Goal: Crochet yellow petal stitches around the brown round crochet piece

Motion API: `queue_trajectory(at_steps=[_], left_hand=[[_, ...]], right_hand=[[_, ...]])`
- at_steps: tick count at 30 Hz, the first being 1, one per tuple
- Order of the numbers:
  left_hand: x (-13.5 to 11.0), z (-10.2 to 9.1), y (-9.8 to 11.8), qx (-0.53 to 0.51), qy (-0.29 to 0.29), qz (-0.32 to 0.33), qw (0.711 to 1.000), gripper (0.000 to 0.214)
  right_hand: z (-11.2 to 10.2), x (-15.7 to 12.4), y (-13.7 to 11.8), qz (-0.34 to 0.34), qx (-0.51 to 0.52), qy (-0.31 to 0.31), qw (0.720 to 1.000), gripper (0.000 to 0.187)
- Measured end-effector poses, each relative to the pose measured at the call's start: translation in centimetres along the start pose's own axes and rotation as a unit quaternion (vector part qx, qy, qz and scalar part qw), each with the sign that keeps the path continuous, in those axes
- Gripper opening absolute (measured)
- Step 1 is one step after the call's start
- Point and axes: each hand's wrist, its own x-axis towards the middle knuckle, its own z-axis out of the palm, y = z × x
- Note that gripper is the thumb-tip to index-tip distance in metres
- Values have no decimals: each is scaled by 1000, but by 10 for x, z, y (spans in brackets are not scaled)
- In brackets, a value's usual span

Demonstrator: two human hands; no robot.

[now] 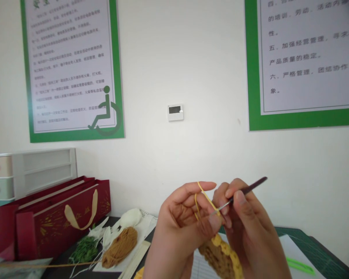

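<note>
My left hand (186, 217) pinches the edge of a brown and yellow crochet piece (221, 254), with yellow yarn (206, 192) looped over its raised index finger. In my right hand (247, 221) is a crochet hook (251, 186) with a dark handle, gripped like a pen. The hook's thin metal shaft points left, and its tip meets the yellow yarn just above my left thumb. Both hands are close together, and the crochet piece hangs below them, partly hidden by my fingers and wrists.
On the dark table at left lie a brown yarn skein (120, 247), green yarn (85, 248) and white yarn (130, 217). Red gift bags (61, 221) stand before a drawer unit (46, 164). A green cutting mat (317, 248), paper and a bright green tool (300, 266) lie at right.
</note>
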Motion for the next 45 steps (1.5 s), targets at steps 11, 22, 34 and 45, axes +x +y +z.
queue_trajectory(at_steps=[11,22,34,45], left_hand=[[-1,9,-2,53,83,39,994,34],[1,7,-2,54,96,51,993,31],[2,5,-1,22,86,36,995,30],[1,3,-1,19,81,25,996,31]], right_hand=[[-10,1,6,-101,-100,43,989,11],[-22,6,1,-109,-115,-2,987,13],[-26,7,-12,-188,-206,-55,959,11],[-38,-1,-18,-347,-375,-151,846,40]])
